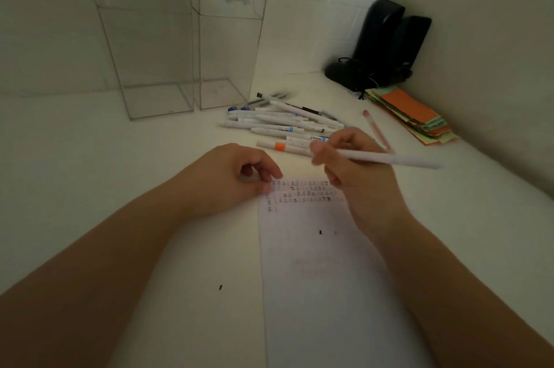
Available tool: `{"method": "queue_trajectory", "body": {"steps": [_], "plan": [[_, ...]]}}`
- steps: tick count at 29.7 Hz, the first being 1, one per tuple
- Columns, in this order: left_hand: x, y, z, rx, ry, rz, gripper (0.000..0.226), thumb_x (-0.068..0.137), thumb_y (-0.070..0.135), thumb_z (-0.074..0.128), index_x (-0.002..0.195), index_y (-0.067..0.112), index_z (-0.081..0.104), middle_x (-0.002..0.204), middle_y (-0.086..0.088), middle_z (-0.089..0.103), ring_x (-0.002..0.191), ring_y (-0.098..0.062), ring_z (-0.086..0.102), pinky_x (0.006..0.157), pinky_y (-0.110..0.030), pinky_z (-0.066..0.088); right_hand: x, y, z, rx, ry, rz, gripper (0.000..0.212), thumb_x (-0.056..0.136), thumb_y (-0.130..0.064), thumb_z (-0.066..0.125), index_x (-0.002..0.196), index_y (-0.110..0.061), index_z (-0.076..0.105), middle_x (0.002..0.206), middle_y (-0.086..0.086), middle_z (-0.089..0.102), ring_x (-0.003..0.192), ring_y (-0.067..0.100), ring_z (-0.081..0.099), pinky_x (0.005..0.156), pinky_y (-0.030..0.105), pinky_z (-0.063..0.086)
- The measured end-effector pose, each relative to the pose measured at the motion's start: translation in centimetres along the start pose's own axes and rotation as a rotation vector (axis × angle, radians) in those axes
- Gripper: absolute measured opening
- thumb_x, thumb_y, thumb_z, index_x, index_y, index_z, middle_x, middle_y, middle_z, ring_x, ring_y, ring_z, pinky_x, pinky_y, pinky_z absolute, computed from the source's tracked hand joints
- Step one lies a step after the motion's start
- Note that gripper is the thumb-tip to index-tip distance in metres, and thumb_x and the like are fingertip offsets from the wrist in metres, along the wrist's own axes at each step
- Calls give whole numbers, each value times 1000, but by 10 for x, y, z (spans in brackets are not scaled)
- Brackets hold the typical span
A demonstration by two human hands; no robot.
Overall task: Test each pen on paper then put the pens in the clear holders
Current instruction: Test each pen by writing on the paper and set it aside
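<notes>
Risk, paper: the sheet of paper (pixel 323 277) lies loose on the white counter (pixel 90 157), pinned only at its upper left corner; a firm stroke could, in my judgement, slide or crease it.
Risk, pile: the heap of untested pens (pixel 284 121) sits just beyond the writing hand; a careless sweep of the long barrel may scatter it or mix tested with untested.
Risk, holders: two tall clear holders (pixel 156 67) stand empty at the back left, well apart from the paper; being tall and narrow, they look liable to tip if a pen is dropped in at an angle.
Risk, light: the scene is dim, so faint ink marks may be misread.
Right hand: the right hand (pixel 356 175) grips a white pen (pixel 386 159) in a writing hold, fingers curled round the barrel near its tip.
Pen, position: its barrel slants up and out to the right of the hand; the tip is hidden behind the fingers, above the rows of small test marks, and contact with the paper cannot be made out.
Left hand: the left hand (pixel 230 178) holds nothing, its fingers bent, fingertips pressing the paper's corner beside the marks.
Stray pen: a pink pen (pixel 378 130) lies alone near a stack of coloured paper slips (pixel 416 115).
</notes>
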State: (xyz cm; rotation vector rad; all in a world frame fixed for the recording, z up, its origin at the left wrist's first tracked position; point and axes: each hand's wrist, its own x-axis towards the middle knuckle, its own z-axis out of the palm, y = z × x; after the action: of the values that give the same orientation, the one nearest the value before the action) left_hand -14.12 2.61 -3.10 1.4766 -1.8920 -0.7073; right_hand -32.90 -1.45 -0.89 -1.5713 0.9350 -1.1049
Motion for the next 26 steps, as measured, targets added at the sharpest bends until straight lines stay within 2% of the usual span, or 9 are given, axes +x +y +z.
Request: {"method": "queue_trajectory", "body": {"steps": [4,6,9,11,14,17,20,22,26], "plan": [[-1,3,4,-17,165,-4,18,82,18,63,88,35,63,83,21,62,77,-5,52,67,-7,37,0,4,-6,-167,25,-47,23,95,-26,45,76,-19,58,53,1,63,40,7,46,40,17,36],[-4,9,4,-66,241,58,11,83,29,62,89,38,61,88,28,60,81,-1,53,70,-5,37,-2,8,0,-330,-40,-44,25,96,-28,41,75,-19,52,50,0,58,40,3,47,42,14,37],[-9,24,5,-164,157,203,21,73,47,61,93,39,63,102,20,57,89,-9,55,74,-12,41,-2,12,5,-450,-147,-4,15,94,-14,45,79,-13,47,62,2,57,50,5,49,48,15,39],[-12,33,11,-198,51,284,30,68,46,67,96,36,63,108,14,56,95,-15,55,76,-15,42,-1,14,6,-525,-190,-40,22,88,-3,48,75,-20,44,66,-1,55,56,6,48,50,16,38],[-13,41,20,-221,27,339,27,65,47,71,86,35,60,100,11,57,90,-15,55,75,-18,42,-2,14,3,-531,-233,-89,30,84,-5,55,72,-27,39,65,-9,52,56,1,46,54,13,38],[-14,43,21,-318,103,287,30,63,59,68,78,38,52,89,4,58,83,-18,58,74,-23,47,-4,15,4,-531,-271,-154,19,78,-18,58,75,-25,41,66,-5,53,57,2,44,54,17,37],[-14,47,23,-299,84,318,29,66,44,72,86,30,57,92,6,59,83,-15,59,74,-18,45,-4,19,5,-604,-274,-194,18,74,-25,47,69,-33,32,60,-11,45,56,11,45,54,33,39],[-13,47,28,-231,65,389,24,69,33,73,89,22,64,94,8,61,88,-12,59,77,-16,44,-4,23,7,-653,-291,-220,27,77,-23,51,70,-35,28,59,-11,42,56,15,47,54,40,42],[-12,47,30,-186,59,441,18,70,27,75,85,18,70,94,10,64,91,-7,61,81,-15,43,-3,23,5,-667,-327,-255,25,78,-26,51,72,-36,29,56,-12,40,52,10,43,50,36,39]]}}
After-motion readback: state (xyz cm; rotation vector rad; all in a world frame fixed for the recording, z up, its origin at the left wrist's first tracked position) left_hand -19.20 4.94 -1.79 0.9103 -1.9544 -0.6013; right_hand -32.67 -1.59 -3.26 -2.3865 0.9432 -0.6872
